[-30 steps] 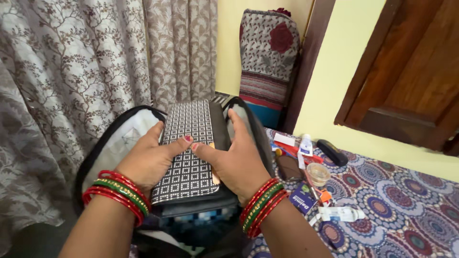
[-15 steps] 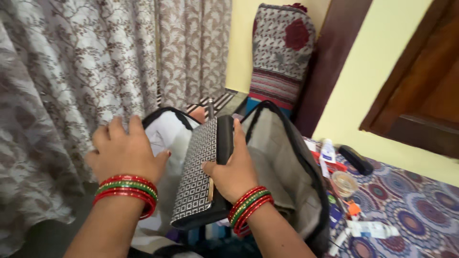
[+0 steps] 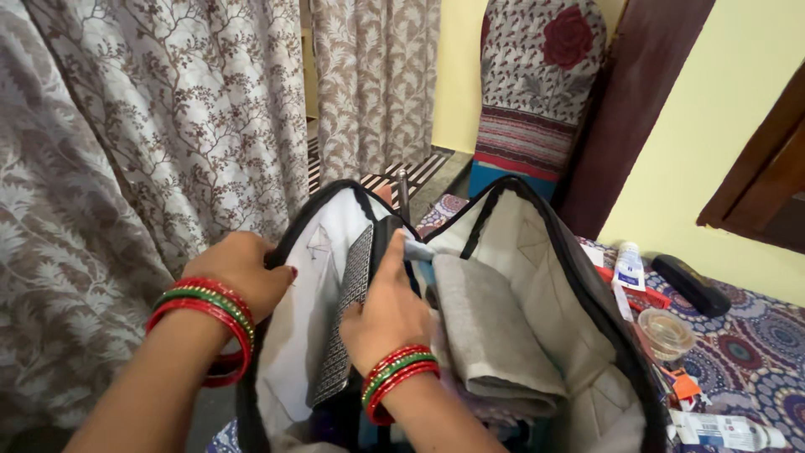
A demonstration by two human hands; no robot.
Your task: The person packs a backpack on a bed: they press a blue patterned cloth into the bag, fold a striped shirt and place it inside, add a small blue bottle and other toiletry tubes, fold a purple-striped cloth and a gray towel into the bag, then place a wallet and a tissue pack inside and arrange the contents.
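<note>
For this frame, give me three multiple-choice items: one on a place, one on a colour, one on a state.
1. Where is the folded grey cloth?
A. inside the open bag
B. on the curtain
C. on the patterned bedspread

2. What colours are the bangles on both wrists?
A. blue and white
B. red and green
C. all black

3. How does the left hand stand?
A. flat on the bedspread
B. gripping the bag's rim
C. holding the small glass bowl

Answers: 1 A, the cloth lies against the pale lining of the bag. 2 B, red bands flank a green one. 3 B, its fingers curl over the black edge, while the right hand presses the checked pouch upright inside.
</note>
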